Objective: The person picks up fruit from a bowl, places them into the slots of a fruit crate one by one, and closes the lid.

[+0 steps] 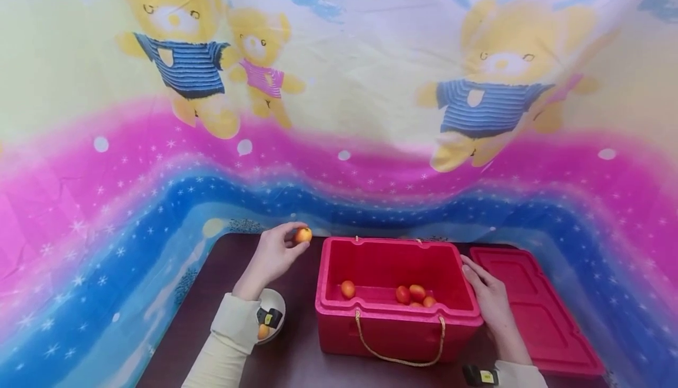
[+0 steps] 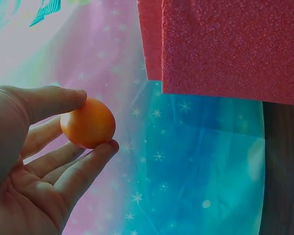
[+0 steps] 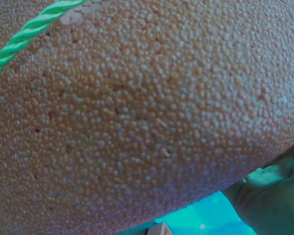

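In the head view my left hand (image 1: 272, 256) is raised left of the red foam box (image 1: 397, 332), pinching a small round orange fruit (image 1: 303, 235) between thumb and fingertips. The left wrist view shows the same orange fruit (image 2: 90, 123) beside the box's red wall (image 2: 230, 49). Inside the box lie several orange-red fruits (image 1: 348, 289), most of them toward the right. My right hand (image 1: 489, 297) rests against the box's right side, with thumb and fingers stretched to the rim. Up close in the right wrist view, the foam wall (image 3: 152, 112) hides most of that hand.
A white bowl (image 1: 281, 305) with orange fruit in it stands under my left wrist, partly hidden. The red lid (image 1: 551, 317) lies at the right of the dark table (image 1: 185, 341). A rope handle (image 1: 394, 361) hangs from the box's front. Printed cloth (image 1: 344, 93) surrounds the table.
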Tool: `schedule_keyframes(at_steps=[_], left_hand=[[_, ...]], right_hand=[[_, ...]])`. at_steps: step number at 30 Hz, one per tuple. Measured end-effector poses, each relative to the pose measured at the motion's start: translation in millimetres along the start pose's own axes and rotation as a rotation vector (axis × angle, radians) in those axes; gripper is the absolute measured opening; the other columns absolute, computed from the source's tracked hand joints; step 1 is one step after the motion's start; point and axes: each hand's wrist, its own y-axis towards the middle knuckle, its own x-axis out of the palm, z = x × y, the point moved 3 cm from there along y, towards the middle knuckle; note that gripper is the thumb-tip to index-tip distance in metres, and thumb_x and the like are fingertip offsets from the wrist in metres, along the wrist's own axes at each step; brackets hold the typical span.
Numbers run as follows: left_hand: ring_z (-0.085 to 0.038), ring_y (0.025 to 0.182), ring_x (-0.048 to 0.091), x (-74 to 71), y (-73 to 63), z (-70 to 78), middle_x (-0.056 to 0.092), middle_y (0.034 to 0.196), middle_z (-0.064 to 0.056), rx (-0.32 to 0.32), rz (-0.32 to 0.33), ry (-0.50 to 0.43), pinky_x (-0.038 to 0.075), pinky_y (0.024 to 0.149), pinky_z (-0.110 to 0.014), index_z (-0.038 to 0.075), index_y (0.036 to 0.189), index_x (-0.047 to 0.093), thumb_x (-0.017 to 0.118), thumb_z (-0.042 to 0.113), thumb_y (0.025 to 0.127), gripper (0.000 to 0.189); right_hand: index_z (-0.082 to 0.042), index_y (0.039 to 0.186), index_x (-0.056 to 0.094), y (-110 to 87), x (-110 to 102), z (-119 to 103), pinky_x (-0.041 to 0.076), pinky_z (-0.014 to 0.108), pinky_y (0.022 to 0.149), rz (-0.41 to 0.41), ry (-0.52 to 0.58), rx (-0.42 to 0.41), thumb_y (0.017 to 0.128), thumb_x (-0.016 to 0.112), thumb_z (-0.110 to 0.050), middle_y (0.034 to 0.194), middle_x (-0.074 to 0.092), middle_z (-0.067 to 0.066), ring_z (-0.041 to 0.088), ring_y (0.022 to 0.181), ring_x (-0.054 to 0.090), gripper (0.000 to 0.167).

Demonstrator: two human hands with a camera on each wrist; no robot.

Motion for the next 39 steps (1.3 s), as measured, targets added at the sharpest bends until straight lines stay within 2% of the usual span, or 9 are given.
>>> schedule_keyframes(at_steps=[17, 25, 34, 39], left_hand=[[-0.026, 0.094, 0.075, 0.7, 10.5, 19.3, 0.069, 0.118, -0.010, 0.073, -0.008, 0.003, 0.061, 0.079, -0.036, 0.011, 0.124, 0.070, 0.081, 0.016, 0.087, 0.038], [-0.024, 0.094, 0.075, 3.8, 18.0, 30.6, 0.070, 0.117, -0.009, 0.135, -0.007, -0.011, 0.060, 0.082, -0.037, 0.009, 0.122, 0.070, 0.081, 0.014, 0.087, 0.037], [-0.022, 0.100, 0.073, 8.0, 24.1, 41.3, 0.069, 0.119, -0.006, 0.118, -0.039, -0.005, 0.059, 0.084, -0.033, 0.013, 0.125, 0.070, 0.081, 0.015, 0.087, 0.040], [-0.022, 0.099, 0.073, 9.6, 26.0, 48.8, 0.069, 0.118, -0.008, 0.141, -0.041, -0.010, 0.059, 0.084, -0.033, 0.011, 0.125, 0.069, 0.081, 0.013, 0.087, 0.040]], right_hand=[[-0.023, 0.157, 0.038, -0.1, 0.2, 1.3, 0.057, 0.021, 0.081, 0.002, -0.026, -0.033, 0.099, 0.051, -0.059, 0.154, 0.043, 0.021, -0.011, 0.095, 0.061, 0.070], [-0.023, 0.157, 0.038, 0.5, -0.1, 0.3, 0.057, 0.020, 0.080, 0.002, -0.030, -0.036, 0.099, 0.051, -0.059, 0.154, 0.043, 0.021, -0.012, 0.095, 0.060, 0.070], [-0.023, 0.158, 0.037, 0.4, -0.5, -0.2, 0.057, 0.020, 0.081, -0.006, -0.035, -0.032, 0.099, 0.051, -0.060, 0.155, 0.042, 0.019, -0.013, 0.095, 0.058, 0.071], [-0.024, 0.158, 0.037, 0.2, -0.6, -0.2, 0.057, 0.020, 0.081, -0.003, -0.042, -0.025, 0.098, 0.051, -0.060, 0.156, 0.042, 0.019, -0.013, 0.095, 0.057, 0.071]])
